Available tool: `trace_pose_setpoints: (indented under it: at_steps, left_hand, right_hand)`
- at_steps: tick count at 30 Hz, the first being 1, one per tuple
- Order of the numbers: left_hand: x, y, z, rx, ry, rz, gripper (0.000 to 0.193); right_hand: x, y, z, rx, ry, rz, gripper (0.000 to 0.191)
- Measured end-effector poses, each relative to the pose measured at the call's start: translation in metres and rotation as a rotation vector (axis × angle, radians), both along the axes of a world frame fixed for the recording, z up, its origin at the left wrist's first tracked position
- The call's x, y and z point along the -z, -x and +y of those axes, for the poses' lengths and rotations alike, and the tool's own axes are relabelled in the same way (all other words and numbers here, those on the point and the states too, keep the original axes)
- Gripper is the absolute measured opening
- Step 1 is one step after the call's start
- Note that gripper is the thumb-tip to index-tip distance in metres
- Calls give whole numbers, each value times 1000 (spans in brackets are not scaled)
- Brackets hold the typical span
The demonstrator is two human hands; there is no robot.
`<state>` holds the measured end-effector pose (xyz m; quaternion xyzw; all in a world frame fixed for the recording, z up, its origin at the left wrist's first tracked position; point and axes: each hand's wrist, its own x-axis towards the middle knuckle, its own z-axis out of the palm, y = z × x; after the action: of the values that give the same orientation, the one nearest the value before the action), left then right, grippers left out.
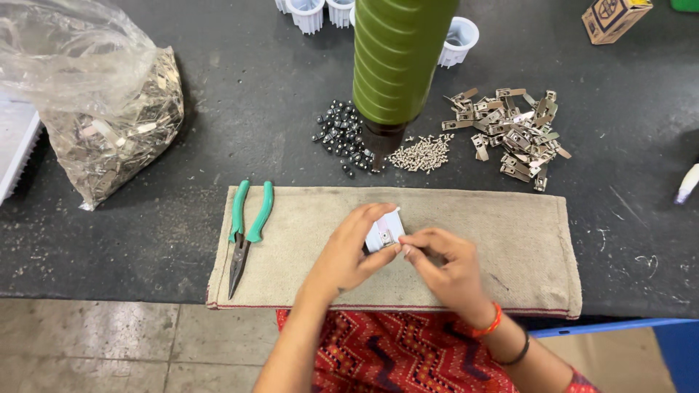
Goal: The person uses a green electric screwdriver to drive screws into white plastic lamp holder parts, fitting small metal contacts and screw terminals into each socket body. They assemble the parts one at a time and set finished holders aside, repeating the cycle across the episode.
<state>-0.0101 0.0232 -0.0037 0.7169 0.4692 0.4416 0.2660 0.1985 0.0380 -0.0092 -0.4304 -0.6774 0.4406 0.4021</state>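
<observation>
Both forearms reach forward and converge. The left hand (348, 251) curls its fingers in a closed grip, thumb extended toward the right. The right hand (448, 266) pinches thumb and forefinger at that grip's right edge.

A dark bench (240, 109) is seen. On it are laid a beige cloth (510, 240), a bag of metal parts (102, 109), black nuts (341, 135), small screws (422, 154), metal clips (513, 131), white holders (460, 38) and a cardboard box (614, 17). Green-handled pliers (246, 229) are laid on the cloth.

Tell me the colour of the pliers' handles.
Green, on the pliers, clearest in the head view.
</observation>
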Motion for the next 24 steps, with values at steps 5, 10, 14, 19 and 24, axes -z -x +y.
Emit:
trace_pose_setpoints:
  at_steps: [5, 10, 14, 19, 24]
  left_hand:
    - [-4, 5, 2, 77, 54, -45, 61]
    - [-3, 1, -3, 4, 44, -54, 60]
    - [-2, -13, -5, -108, -29, -7, 60]
    - [1, -26, 0, -61, -10, -44, 60]
    - [1, -25, 3, -64, -47, -73, 59]
  right_hand:
    - [8, -1, -5, 36, 117, 2, 19]
    - [6, -21, 34, 19, 6, -102, 19]
    - [-2, -33, 84, 108, -108, -319, 17]
    - [2, -29, 128, -3, -363, -531, 26]
    - [8, -23, 135, 2, -584, -545, 31]
